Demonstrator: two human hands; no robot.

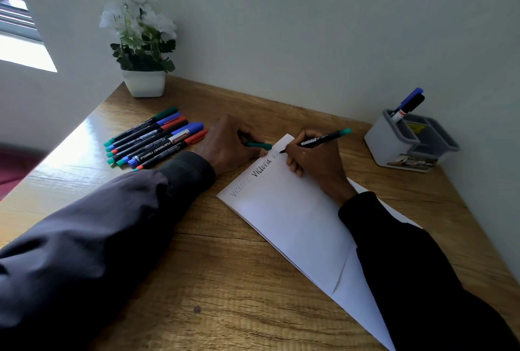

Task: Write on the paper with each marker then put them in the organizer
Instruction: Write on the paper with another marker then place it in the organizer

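White paper (295, 218) lies centre, its near corner cut off. The right hand (318, 165) grips a green-ended marker (323, 139), tip at a faint, unreadable word. The left hand (225, 145) curls round a green cap (260, 144). At 10 o'clock, loose markers (157, 139); at 2 o'clock, the organizer (394, 151).

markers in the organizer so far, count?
2: a blue-capped marker and a black marker right beside it, both leaning out of the organizer, back-left compartment. Anything shorter could be hidden below the rim.

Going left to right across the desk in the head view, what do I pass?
Row of markers → left hand holding a green cap → right hand writing with a marker → organizer.
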